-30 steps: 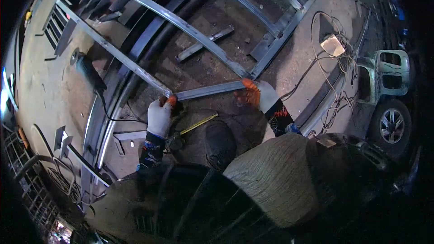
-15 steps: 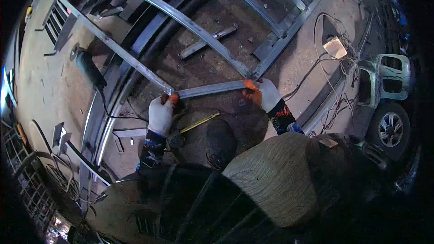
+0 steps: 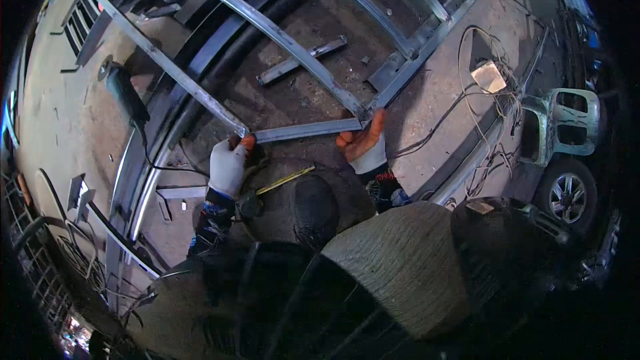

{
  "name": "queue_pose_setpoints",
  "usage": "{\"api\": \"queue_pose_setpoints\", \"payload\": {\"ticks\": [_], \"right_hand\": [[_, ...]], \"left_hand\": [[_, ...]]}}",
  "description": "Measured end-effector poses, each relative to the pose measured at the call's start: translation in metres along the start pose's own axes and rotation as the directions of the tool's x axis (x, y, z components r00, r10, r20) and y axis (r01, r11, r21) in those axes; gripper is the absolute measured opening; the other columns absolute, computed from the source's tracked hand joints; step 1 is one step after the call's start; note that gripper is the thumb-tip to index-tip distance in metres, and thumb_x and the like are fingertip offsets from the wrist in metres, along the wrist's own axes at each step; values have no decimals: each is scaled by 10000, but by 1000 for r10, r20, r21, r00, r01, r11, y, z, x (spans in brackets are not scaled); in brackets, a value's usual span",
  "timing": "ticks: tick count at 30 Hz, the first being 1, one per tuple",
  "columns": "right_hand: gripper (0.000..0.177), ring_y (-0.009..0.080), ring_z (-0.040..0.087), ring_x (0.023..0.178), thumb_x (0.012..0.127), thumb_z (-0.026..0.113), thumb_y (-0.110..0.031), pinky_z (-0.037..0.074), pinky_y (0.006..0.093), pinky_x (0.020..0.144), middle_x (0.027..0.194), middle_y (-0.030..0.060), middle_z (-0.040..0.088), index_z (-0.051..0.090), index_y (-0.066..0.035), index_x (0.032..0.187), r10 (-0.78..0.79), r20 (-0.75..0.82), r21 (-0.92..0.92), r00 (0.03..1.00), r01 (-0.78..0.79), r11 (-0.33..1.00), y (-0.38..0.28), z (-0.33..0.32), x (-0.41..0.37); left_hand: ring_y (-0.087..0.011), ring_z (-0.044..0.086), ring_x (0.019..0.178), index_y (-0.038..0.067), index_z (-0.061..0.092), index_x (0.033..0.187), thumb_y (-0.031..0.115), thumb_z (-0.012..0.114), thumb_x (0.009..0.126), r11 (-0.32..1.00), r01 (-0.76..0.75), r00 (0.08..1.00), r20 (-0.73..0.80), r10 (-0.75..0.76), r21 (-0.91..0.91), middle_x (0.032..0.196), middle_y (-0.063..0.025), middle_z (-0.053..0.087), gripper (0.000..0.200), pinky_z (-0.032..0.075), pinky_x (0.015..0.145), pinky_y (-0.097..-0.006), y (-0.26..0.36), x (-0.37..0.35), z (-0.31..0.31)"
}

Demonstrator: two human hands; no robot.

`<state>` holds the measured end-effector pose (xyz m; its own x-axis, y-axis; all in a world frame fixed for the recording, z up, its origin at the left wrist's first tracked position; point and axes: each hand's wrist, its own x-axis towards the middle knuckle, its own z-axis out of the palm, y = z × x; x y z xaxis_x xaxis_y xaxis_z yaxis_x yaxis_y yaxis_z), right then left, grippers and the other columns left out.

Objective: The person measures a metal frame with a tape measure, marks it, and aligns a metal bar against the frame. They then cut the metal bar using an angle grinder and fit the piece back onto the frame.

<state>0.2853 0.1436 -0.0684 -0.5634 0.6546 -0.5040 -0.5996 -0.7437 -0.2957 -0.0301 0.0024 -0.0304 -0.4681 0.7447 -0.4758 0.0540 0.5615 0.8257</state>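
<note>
A short metal bar point(image 3: 308, 131) lies across the gap between two long bars of a metal frame point(image 3: 280, 37). My left hand point(image 3: 229, 165), in a white glove with orange fingertips, is closed on the bar's left end, by the end of one long bar. At the other end, my right hand point(image 3: 365, 145), gloved alike, touches the underside near the corner with its index finger stretched up and its fingers apart. Below the bar, a tape measure point(image 3: 250, 205) lies with its yellow blade pulled out.
An angle grinder point(image 3: 125, 97) lies at the left, its cord running toward my left hand. A loose metal piece point(image 3: 302, 60) rests inside the frame. Tangled cables point(image 3: 497, 93) lie at the right, near a wheel point(image 3: 569, 195). My shoe point(image 3: 316, 207) is below the bar.
My right hand has opened from its grip on the bar's right end and moved slightly left and down, its finger now extended. My left hand keeps its hold. The whole view has shifted slightly.
</note>
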Motion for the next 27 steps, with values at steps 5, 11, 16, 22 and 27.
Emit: {"api": "queue_pose_setpoints", "payload": {"ticks": [5, 11, 16, 22, 27], "right_hand": [[326, 223, 589, 749, 1045, 576, -400, 511, 425, 682, 1135, 95, 650, 626, -94, 1144, -89, 85, -140, 992, 100, 985, 4, -15, 6], [269, 242, 637, 887, 1023, 611, -193, 555, 408, 802, 1157, 87, 647, 603, -10, 1219, -79, -49, -286, 996, 62, 956, 0, 4, 3], [349, 249, 652, 905, 1024, 606, -214, 571, 431, 831, 1102, 103, 659, 583, 4, 1295, -154, 1, -302, 988, 147, 942, 6, 10, 4], [256, 263, 682, 816, 1018, 632, -215, 587, 459, 758, 953, 122, 675, 629, 19, 1120, 24, -227, -268, 974, -86, 959, -8, 37, -21], [267, 291, 703, 796, 991, 677, -248, 583, 444, 723, 915, 137, 709, 660, -3, 1095, -72, -332, -114, 940, 35, 993, 20, 40, -12]], "left_hand": [[-117, 582, 627, -58, 711, 889, 277, 696, 944, 986, 83, 997, 14, -82, -146, 672, -80, 651, 340, 439, 576, -334, -21, 5, 5], [-114, 577, 636, -69, 708, 882, 302, 714, 938, 998, 16, 1000, -9, -16, -56, 672, -66, 650, 376, 441, 581, -329, 13, -5, 3], [-114, 573, 633, -74, 709, 885, 296, 719, 937, 999, 36, 999, -18, -36, -16, 676, -64, 650, 374, 443, 580, -324, 15, -6, 2], [-97, 544, 660, -89, 711, 948, 216, 693, 924, 985, 28, 999, -17, -31, -170, 699, -33, 638, 306, 431, 596, -313, 2, -5, 5], [-80, 525, 717, -85, 721, 954, 170, 668, 928, 991, 76, 997, -5, -77, -108, 785, -5, 641, 261, 416, 625, -290, -6, 3, -3]]}}
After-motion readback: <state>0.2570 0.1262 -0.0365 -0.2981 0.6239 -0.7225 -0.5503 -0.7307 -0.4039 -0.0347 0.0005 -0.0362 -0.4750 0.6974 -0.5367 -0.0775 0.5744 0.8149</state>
